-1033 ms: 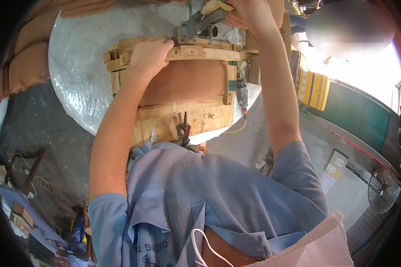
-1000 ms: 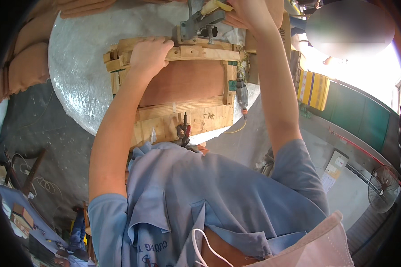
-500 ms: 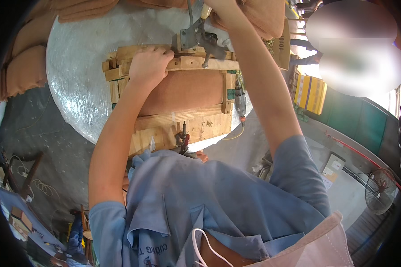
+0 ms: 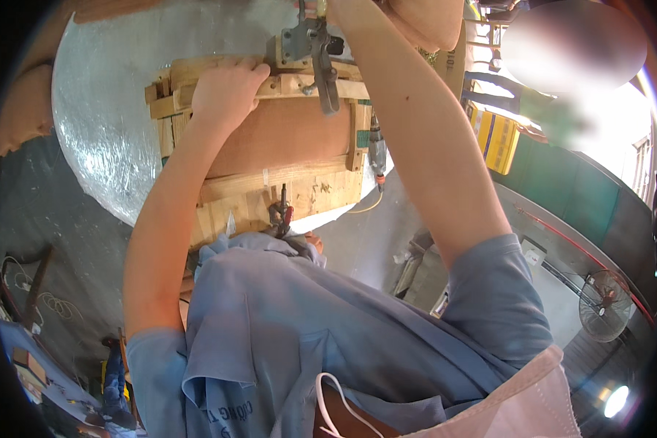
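Note:
A wooden jig [image 4: 285, 188] with slatted bars stands before me, a smooth brown panel [image 4: 285, 139] set between its bars. Curled over the far wooden bar [image 4: 281, 86] is my left hand [image 4: 225, 91], its fingers closed on the bar's top edge. A metal toggle clamp [image 4: 306, 45] is mounted on that far side, its dark arm [image 4: 324, 80] extending toward me across the bar. At the top edge of the picture my right hand [image 4: 345, 10] is at the clamp's pale handle [image 4: 321, 9]; most of its fingers are cut off, but it appears closed around the handle.
A grey pneumatic driver [image 4: 377, 150] with a yellow hose hangs at the jig's right. Another dark tool with red parts [image 4: 282, 214] is at its near side. Beneath lies a round, film-wrapped table [image 4: 95, 139]. Brown padded pieces [image 4: 25, 109] surround it; a yellow box [image 4: 495, 139] stands right.
The clamp's arm has swung round, from slanting right to pointing toward me over the bar. My right hand has moved with the handle. The whole view has shifted slightly; my left hand keeps its hold.

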`<state>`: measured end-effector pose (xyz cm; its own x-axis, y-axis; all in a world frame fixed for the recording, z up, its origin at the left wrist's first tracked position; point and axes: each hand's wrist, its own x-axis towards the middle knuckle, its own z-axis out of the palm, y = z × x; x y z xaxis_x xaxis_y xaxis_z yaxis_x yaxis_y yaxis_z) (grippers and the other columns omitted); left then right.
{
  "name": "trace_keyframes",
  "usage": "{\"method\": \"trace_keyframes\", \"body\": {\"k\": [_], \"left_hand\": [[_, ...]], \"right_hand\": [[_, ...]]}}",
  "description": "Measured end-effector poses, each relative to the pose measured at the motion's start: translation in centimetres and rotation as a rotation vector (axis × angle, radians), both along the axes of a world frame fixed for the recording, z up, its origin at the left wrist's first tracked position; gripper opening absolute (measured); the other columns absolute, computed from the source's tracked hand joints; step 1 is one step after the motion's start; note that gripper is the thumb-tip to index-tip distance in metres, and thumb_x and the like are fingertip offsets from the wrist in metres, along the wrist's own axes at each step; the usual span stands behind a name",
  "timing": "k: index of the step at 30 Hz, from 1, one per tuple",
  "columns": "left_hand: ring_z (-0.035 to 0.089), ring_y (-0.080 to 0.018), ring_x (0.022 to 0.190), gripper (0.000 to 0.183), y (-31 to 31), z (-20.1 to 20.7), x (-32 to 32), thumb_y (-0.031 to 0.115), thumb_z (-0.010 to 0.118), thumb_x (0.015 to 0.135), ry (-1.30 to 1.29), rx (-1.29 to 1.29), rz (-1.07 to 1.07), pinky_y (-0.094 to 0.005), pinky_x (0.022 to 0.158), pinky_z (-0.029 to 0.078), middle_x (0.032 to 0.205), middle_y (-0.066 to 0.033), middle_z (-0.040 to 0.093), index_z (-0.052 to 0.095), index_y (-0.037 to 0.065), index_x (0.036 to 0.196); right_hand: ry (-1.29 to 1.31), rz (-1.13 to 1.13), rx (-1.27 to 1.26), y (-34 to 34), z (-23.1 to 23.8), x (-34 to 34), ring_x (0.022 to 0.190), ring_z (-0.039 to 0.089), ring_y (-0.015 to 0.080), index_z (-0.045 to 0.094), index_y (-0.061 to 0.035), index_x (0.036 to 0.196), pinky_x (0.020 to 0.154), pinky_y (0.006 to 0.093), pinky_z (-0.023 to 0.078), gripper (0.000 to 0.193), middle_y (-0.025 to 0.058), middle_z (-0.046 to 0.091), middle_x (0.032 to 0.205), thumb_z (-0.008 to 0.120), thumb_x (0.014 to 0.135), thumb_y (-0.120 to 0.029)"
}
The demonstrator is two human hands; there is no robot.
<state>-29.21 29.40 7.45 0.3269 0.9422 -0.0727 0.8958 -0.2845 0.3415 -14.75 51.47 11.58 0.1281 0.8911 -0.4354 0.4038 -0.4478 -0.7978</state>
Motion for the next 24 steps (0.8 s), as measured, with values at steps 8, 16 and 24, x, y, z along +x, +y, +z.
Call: {"method": "trace_keyframes", "body": {"k": [8,16,24], "left_hand": [[0.07,-0.0283,0.11,0.047,0.3,-1.1,0.1,0.022,0.088,0.081,0.001,-0.003,0.027,-0.042,0.087,0.06,0.117,-0.0032,0.07,0.065,0.015,0.122],[0.07,-0.0249,0.114,0.031,-0.1,-0.3,0.4,0.011,0.079,0.085,-0.063,-0.061,0.077,-0.0432,0.086,0.061,0.114,-0.0022,0.073,0.072,0.015,0.115],[0.071,-0.0258,0.111,0.027,-0.6,-1.8,0.1,0.012,0.074,0.088,-0.071,0.152,0.04,-0.0455,0.084,0.059,0.114,-0.0052,0.073,0.071,0.014,0.114]], "right_hand": [[0.038,0.03,-0.004,-0.5,-1.2,0.2,0.077,0.066,0.0202,0.069,-0.0065,0.094,0.075,0.037,0.054,0.016,0.0069,0.071,0.085,0.075,0.089,-0.021],[0.051,0.042,0.101,-0.6,-1.2,0.9,0.075,0.064,0.0185,0.069,-0.0066,0.092,0.074,0.0355,0.052,0.01,0.0055,0.069,0.083,0.07,0.091,-0.017],[0.123,0.029,0.379,-0.7,-0.2,0.1,0.073,0.061,0.0168,0.069,-0.0068,0.091,0.072,0.034,0.051,0.008,0.0041,0.067,0.082,0.065,0.093,-0.013]]}}
